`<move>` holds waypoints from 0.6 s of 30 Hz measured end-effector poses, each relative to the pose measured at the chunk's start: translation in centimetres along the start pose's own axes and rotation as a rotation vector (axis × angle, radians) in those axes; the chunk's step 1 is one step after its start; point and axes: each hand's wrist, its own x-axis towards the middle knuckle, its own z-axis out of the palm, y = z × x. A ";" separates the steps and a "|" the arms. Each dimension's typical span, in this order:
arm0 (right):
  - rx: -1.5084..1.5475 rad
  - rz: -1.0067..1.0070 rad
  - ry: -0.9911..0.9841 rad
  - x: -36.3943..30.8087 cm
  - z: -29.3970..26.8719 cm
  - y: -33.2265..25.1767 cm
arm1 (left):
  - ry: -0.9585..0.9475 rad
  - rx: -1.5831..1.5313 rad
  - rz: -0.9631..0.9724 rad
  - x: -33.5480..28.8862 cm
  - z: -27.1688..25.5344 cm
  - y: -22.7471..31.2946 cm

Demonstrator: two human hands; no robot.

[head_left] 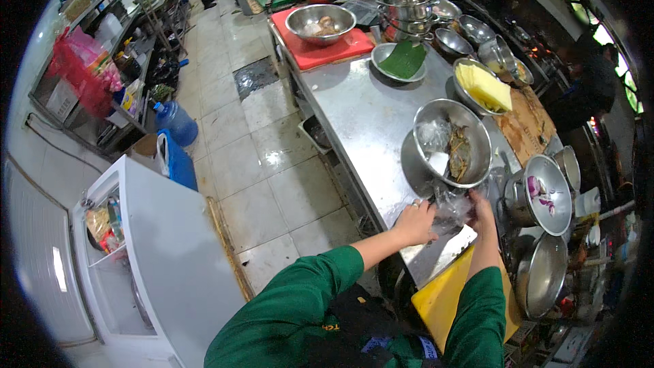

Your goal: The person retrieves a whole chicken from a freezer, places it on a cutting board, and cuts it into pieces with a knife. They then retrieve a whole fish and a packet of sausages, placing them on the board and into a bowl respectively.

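Both of my hands are at a crumpled clear plastic bag (449, 206) above the steel table, just on the near side of a metal bowl. My left hand (414, 222), with a ring on one finger, pinches the bag's left side. On the other side my right hand (481, 211) closes round the bag; its fingertips are partly hidden. What the bag contains, I cannot make out. Inside the metal bowl (424, 110) lie brown dried leaf-like pieces (459, 152), another clear plastic bundle (433, 135) and something white (438, 162).
A yellow board (443, 293) lies at the table's near end. To the right stand a bowl with purple onion pieces (543, 194) and an empty metal bowl (543, 276). Farther off are a bowl of yellow slabs (482, 86), a plate with a green leaf (403, 61) and a red board (306, 53).
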 end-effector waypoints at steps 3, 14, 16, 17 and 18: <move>0.018 0.021 0.126 -1.0 -0.5 1.8 | 0.097 0.097 -0.025 1.4 0.9 1.0; 0.365 0.017 0.104 -3.8 0.0 5.1 | -0.299 -0.249 0.263 6.0 -1.6 -3.3; 0.303 0.005 0.044 -4.7 0.4 5.0 | -0.250 -0.282 0.412 6.2 -1.3 -3.7; 0.246 0.004 0.072 -5.3 0.4 5.0 | -0.280 -0.328 0.446 6.1 -1.2 -3.6; 0.225 0.018 0.050 -5.8 0.4 5.0 | -0.202 -0.326 0.485 5.8 -0.9 -3.3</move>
